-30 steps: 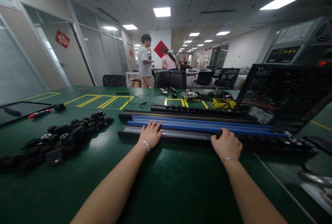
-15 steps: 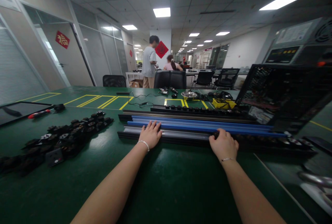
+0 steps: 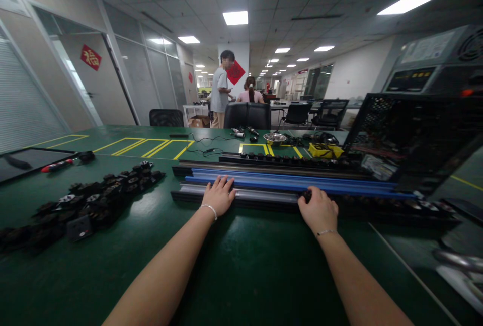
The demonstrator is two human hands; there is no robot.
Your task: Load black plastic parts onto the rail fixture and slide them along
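In front of me lies a long black rail with a pale silvery channel [image 3: 264, 194]. Across its left part rests my left hand [image 3: 219, 196], fingers stretched forward and slightly apart over the channel. My right hand [image 3: 320, 209] is further along the same rail, with thumb and fingers closed on a small black part [image 3: 307, 195] at the channel. The fingers hide most of that part, so its exact kind does not show. To the right of this hand, a row of dark parts with some silvery faces [image 3: 413, 205] sits along the rail.
Behind the rail lie blue strips [image 3: 287, 181] and another black rail fitted with parts [image 3: 271, 158]. Many black modules [image 3: 109, 190] are heaped at left, near a red screwdriver [image 3: 56, 166]. An opened computer case [image 3: 422, 135] stands at right. Two people are in the background.
My right hand has slid a little to the left along the rail with the small black part. My left hand has stayed in place. The standing person in the background has shifted slightly right.
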